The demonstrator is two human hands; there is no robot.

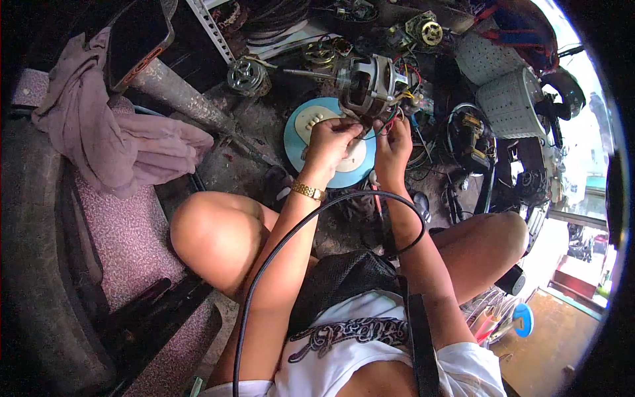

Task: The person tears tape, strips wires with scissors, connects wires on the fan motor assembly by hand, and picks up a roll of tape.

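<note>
Holding the grey metal electric motor with exposed windings [368, 85] up in front of you, above the floor, both hands at its lower edge. Your left hand [329, 137] has its fingers [345, 126] pinched together on thin wires at the motor's underside. Your right hand [392, 144] sits just beside it, fingers closed on the bundle of red, yellow and black leads [405, 100] hanging from the motor. Can't tell which single wire each hand grips; too small.

A gold metal wristband [308, 191] is on your left wrist. A black rubber cable [278, 255] loops across both forearms and down past your chest.

Directly under the motor: a round light-blue plastic disc with a cream centre [296, 132], lying flat on the dirty concrete floor [254, 122]. You're seated low, knees apart, either side of it.

Further out: a second, smaller silver motor with copper coil [248, 76] to the upper left, a brass-coloured one [428, 30] at the top, both well apart from your hands. White perforated plastic washer tub [508, 102] to the right. Crumpled mauve cloth [112, 132] draped on the left, over a pink speckled ledge [126, 245]. Black rectangular phone-like slab [135, 36] at top left. Small blue round lid [522, 319] at lower right.
</note>
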